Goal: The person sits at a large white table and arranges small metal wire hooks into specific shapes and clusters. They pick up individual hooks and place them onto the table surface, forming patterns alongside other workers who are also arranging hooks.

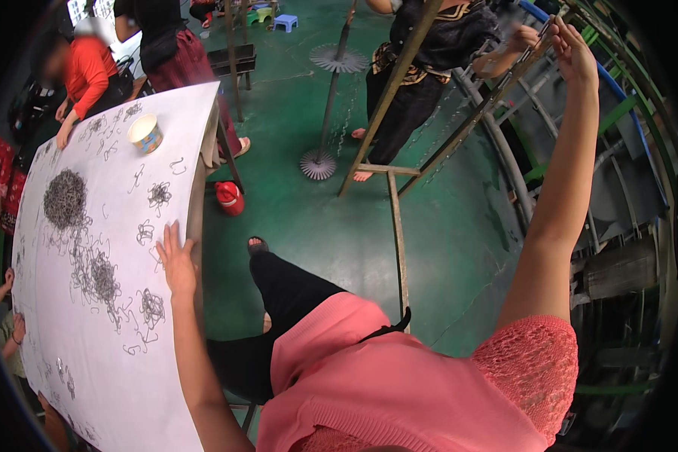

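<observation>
Heaps of dark bent wire hooks point(66, 197) are scattered over the white desk point(90, 361), with a paper cup point(145, 133) at eleven o'clock. Left hand point(177, 264) is laid flat and released on the desk edge. Right hand point(572, 49) is raised at one o'clock, pinched on a slanted metal rack bar point(474, 117) whose long axis runs from seven to one o'clock.

Right hand point(572, 49) grip contents indistinct

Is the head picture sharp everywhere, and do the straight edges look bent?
Head view: the white table edge and the metal rack bars curve toward the dark rim; the left hand looks sharp, the raised right hand slightly soft; lighting even, without strong glare.
</observation>
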The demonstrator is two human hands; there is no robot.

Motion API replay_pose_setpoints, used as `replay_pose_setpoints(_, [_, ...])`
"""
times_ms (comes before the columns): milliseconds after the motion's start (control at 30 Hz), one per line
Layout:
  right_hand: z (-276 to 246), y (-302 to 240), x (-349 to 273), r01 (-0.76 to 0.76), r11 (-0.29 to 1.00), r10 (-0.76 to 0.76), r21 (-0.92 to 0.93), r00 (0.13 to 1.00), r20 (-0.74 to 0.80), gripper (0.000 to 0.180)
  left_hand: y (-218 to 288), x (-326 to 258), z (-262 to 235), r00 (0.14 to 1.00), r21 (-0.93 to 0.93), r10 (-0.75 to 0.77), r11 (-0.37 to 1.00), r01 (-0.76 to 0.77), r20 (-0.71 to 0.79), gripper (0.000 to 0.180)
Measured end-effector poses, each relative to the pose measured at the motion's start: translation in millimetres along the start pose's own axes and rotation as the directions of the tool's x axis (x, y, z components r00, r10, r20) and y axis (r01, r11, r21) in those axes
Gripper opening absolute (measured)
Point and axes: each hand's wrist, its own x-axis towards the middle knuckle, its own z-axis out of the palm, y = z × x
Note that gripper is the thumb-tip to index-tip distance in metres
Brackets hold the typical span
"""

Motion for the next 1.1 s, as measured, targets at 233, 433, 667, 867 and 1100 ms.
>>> replay_pose_setpoints(233, [20.0,-35.9,13.1,0.104,0.992,-0.122,-0.072,0.938,-0.324,0.023,2.4,1.6,5.4,1.000,-0.025,0.000,1.000,0.000,-0.025,0.038])
replay_pose_setpoints(433, [-3.2,-58.6,64.8,0.122,0.989,-0.141,-0.082,0.946,-0.293,0.048,0.8,2.0,9.4,0.998,-0.029,0.000,1.000,-0.002,-0.067,0.033])
replay_pose_setpoints(667, [-4.4,-77.9,90.3,0.224,0.972,-0.232,-0.070,0.878,-0.418,0.056,3.7,2.3,3.4,0.999,-0.010,-0.030,0.999,0.030,-0.014,0.031])
replay_pose_setpoints(867, [-19.9,-87.6,121.0,0.273,0.960,-0.276,-0.059,0.898,-0.344,0.050,6.3,0.8,2.6,0.999,0.019,-0.032,0.999,0.031,0.012,0.034])
replay_pose_setpoints(1100, [-3.0,-93.8,140.0,0.239,0.963,-0.268,-0.122,0.869,-0.416,0.041,4.2,2.9,6.5,0.999,0.024,-0.023,0.999,0.024,-0.037,0.032])
